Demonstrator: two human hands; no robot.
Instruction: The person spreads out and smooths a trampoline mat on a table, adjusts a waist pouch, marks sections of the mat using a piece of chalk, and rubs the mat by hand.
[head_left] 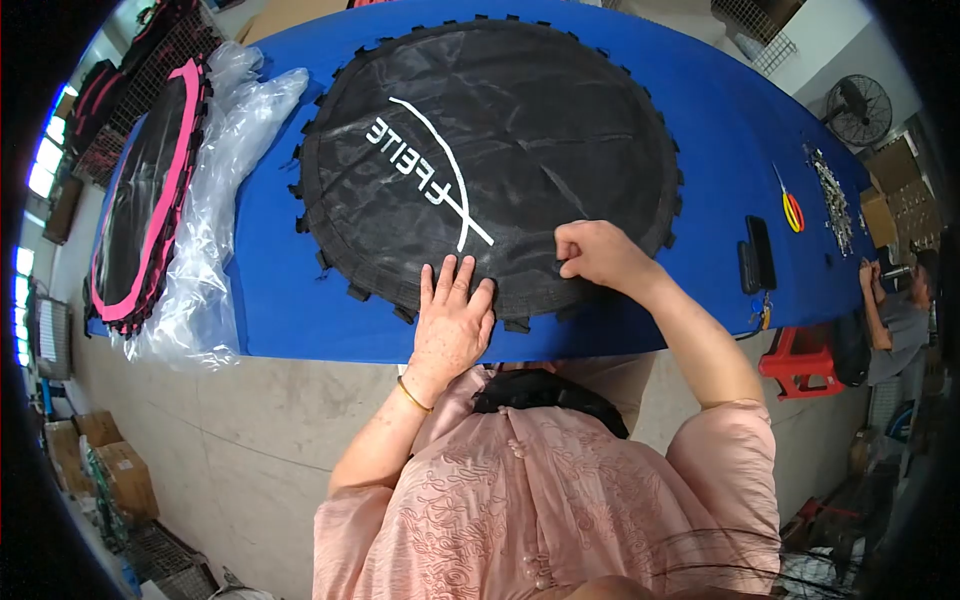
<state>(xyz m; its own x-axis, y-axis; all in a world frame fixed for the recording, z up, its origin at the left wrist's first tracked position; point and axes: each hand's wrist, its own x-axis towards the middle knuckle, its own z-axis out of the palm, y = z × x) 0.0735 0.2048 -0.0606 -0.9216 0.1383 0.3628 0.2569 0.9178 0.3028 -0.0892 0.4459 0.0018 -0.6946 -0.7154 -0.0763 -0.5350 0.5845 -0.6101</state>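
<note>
Black round mat point(540, 130) lies flat on the blue table point(270, 310), right in front of me, white lettering point(405, 160) on top, short tabs point(358, 293) round the rim. My left hand point(453, 315) rests on the near edge, fingers straight and slightly spread, gripping nothing. My right hand point(603, 257) is over the near-right part, fingers curled in, thumb by the index; can't tell if anything small is pinched. To do this well, I'd say: light, even pressure from the left so the cloth doesn't slide, right fingertips working close to the surface, no tugging, creases smoothed outward, tabs not folded under.
</note>
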